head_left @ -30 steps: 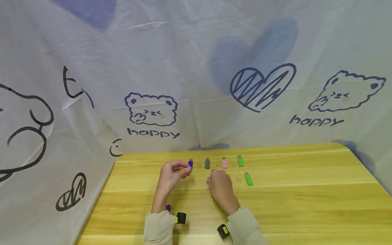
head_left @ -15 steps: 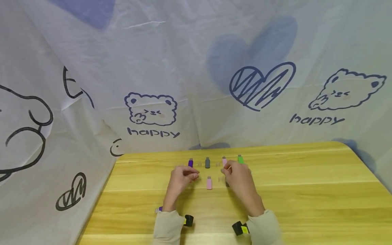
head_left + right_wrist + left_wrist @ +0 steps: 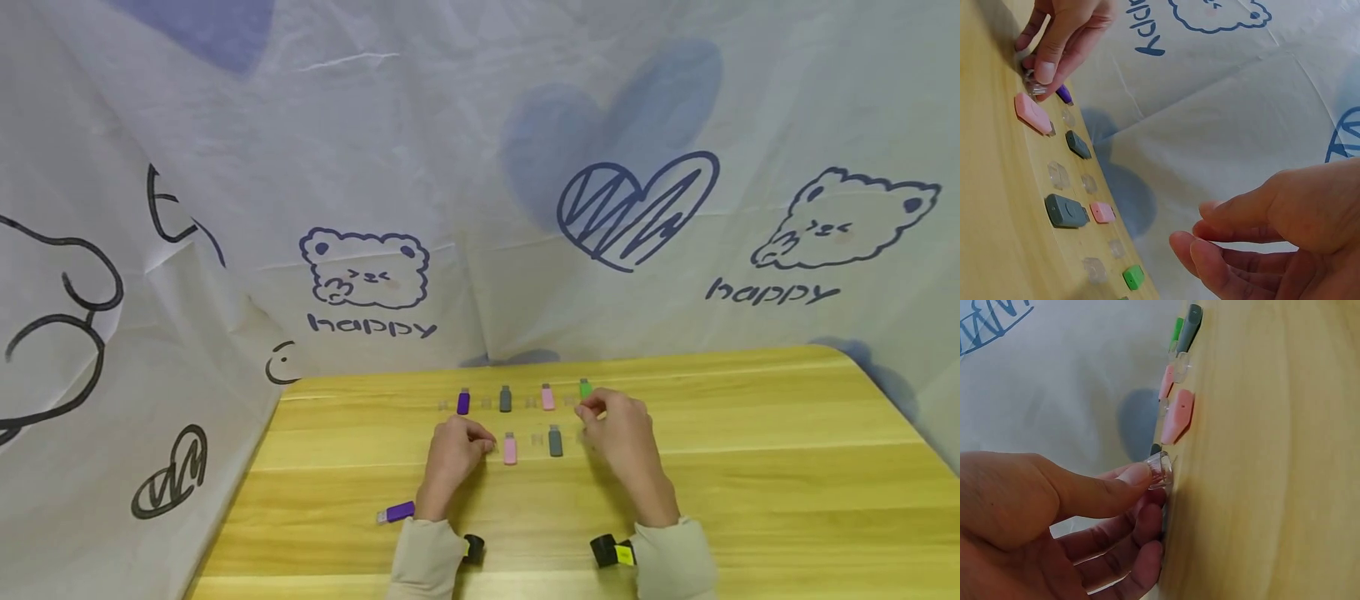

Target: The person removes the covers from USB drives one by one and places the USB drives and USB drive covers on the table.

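Note:
My left hand [image 3: 452, 454] pinches a clear cap [image 3: 1159, 470] between thumb and fingertips, low over the wood, just left of a pink USB stick [image 3: 511, 448]. Right of that stick lies a grey USB stick [image 3: 555, 441], with a loose clear cap [image 3: 1058, 175] between the two. My right hand [image 3: 624, 429] hovers at the row's right end, fingers loosely bent and nothing between them in the right wrist view. It overlaps part of a green USB stick [image 3: 585, 388] in the head view. Another clear cap [image 3: 1094, 270] lies beyond the grey stick.
A back row holds a purple USB stick [image 3: 463, 402], a grey one [image 3: 506, 399] and a pink one [image 3: 547, 397], with clear caps between. Nearer me, by my left wrist, another purple USB stick [image 3: 401, 512] lies sideways. A printed cloth [image 3: 480, 208] hangs behind the table.
My left hand has shifted right and nearer, from the back purple stick to beside the front pink one. My right hand has moved right, uncovering the front pink and grey sticks.

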A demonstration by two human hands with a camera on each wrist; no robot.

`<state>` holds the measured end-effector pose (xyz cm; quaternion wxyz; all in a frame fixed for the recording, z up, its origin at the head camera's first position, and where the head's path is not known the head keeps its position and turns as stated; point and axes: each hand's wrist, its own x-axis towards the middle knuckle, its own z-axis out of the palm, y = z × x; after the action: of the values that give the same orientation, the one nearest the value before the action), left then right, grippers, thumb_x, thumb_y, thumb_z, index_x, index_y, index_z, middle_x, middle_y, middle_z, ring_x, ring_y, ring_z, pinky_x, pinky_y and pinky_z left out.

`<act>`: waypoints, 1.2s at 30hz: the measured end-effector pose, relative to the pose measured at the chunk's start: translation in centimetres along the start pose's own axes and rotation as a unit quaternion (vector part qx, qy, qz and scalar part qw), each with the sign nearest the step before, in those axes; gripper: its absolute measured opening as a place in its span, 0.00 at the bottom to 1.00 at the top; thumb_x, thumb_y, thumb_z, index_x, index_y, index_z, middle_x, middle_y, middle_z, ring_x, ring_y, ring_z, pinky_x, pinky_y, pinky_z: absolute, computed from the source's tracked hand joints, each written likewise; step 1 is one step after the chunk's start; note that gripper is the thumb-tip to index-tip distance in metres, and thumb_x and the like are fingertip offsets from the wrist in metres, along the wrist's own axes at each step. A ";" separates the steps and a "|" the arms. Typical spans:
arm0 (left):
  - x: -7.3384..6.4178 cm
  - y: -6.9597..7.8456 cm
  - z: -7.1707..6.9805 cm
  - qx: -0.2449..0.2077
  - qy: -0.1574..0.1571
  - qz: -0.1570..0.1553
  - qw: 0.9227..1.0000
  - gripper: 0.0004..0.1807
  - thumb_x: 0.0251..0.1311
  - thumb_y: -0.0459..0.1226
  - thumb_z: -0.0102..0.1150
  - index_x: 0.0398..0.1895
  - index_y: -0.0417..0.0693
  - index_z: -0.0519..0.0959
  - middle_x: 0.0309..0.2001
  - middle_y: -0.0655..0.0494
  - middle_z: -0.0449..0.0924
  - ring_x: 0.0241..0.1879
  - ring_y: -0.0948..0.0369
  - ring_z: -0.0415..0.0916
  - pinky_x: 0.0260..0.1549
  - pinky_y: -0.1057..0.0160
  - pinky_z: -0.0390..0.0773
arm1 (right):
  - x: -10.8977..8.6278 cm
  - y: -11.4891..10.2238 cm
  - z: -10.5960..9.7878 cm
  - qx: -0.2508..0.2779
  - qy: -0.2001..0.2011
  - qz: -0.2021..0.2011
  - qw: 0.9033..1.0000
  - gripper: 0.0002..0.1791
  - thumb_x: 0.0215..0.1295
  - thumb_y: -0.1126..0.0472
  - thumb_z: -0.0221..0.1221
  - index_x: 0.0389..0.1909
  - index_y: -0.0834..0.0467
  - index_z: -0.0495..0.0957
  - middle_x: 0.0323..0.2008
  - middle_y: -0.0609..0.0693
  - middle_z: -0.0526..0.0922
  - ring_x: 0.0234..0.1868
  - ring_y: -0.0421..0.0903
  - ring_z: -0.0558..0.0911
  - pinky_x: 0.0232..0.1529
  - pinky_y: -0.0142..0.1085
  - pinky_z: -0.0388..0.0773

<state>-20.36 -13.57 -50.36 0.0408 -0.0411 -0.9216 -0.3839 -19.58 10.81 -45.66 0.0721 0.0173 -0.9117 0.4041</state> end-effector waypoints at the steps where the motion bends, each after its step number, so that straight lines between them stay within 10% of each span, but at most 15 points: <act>1: 0.0 0.0 0.0 0.001 0.002 -0.002 1.000 0.04 0.57 0.28 0.73 0.27 0.43 0.91 0.30 0.54 0.88 0.36 0.55 0.85 0.37 0.56 0.85 | 0.0 0.1 -0.1 0.001 -0.001 0.001 1.000 0.06 0.70 0.64 0.65 0.40 0.64 0.86 0.33 0.53 0.85 0.23 0.43 0.77 0.20 0.34 0.71; 18: -0.2 0.0 -0.6 -0.032 -0.011 -0.007 0.999 0.03 0.62 0.28 0.68 0.31 0.41 0.88 0.29 0.54 0.85 0.29 0.61 0.78 0.29 0.62 0.80 | 0.0 -0.2 0.0 0.021 -0.009 0.006 1.000 0.06 0.70 0.65 0.65 0.40 0.65 0.85 0.33 0.53 0.85 0.20 0.42 0.80 0.19 0.34 0.77; 36: -0.6 0.9 -7.9 -0.211 0.091 -0.004 0.973 0.08 0.70 0.29 0.61 0.46 0.36 0.86 0.37 0.43 0.87 0.35 0.51 0.84 0.35 0.63 0.86 | -0.4 -2.4 2.8 0.043 0.011 -0.122 0.992 0.09 0.65 0.69 0.68 0.45 0.64 0.85 0.40 0.55 0.87 0.40 0.51 0.85 0.43 0.47 0.85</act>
<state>-19.30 -18.58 -44.23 0.1132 -0.0100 -0.8126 -0.5716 -19.33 7.14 -45.84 0.1297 0.1269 -0.8838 0.4313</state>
